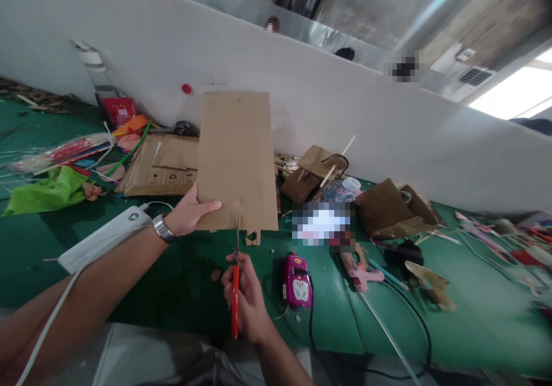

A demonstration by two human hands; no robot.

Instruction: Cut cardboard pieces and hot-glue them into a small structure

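Note:
My left hand [188, 210] grips the lower left edge of a tall brown cardboard sheet [236, 156], thumb across its front, holding it upright above the green table [474, 328]. A metal watch sits on that wrist. My right hand [246, 297] is closed round the red handles of a pair of scissors [236, 279]. The blades point up and meet the sheet's bottom edge near its middle. A small notch is cut from the bottom edge just right of the blades.
A white power strip [103, 237] lies under my left forearm. A pink socket adapter [296, 279], a pink glue gun [360, 272], cables, cardboard scraps [390, 207], flattened boxes [161, 167], sticks and green paper [47, 193] litter the table. A white partition wall [345, 104] runs behind.

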